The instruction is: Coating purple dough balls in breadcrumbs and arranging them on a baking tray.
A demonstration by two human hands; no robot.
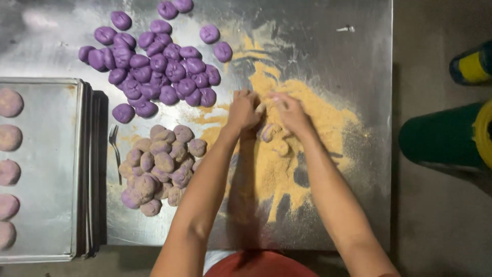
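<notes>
At the far left of the frame your metal tray (46, 169) sits on the tabletop (328, 46), with a column of flattened, crumb-dusted discs (9, 138) along its left edge, probably so finished pieces stay apart from the raw ones. Just right of the tray a fork (115, 149) lies on the steel. In the upper left of centre the bare purple dough balls (154, 66) are heaped together, well clear of the powder, while below them the coated balls (159, 164) form their own pile, seemingly sorted by stage. Moving right, your left hand (243, 110) reaches forward from the bottom of the frame, forearm straight, fingers curled downward and narrow against the yellow crumb spread (302, 128). Your right hand (289, 113) comes in beside it, nearly touching, fingers bent and pressed low; a dusted piece (269, 132) lies just under and between both hands, though I cannot tell whether either actually grips it. At the right edge, green and yellow shapes (446, 138) stand on the floor.
</notes>
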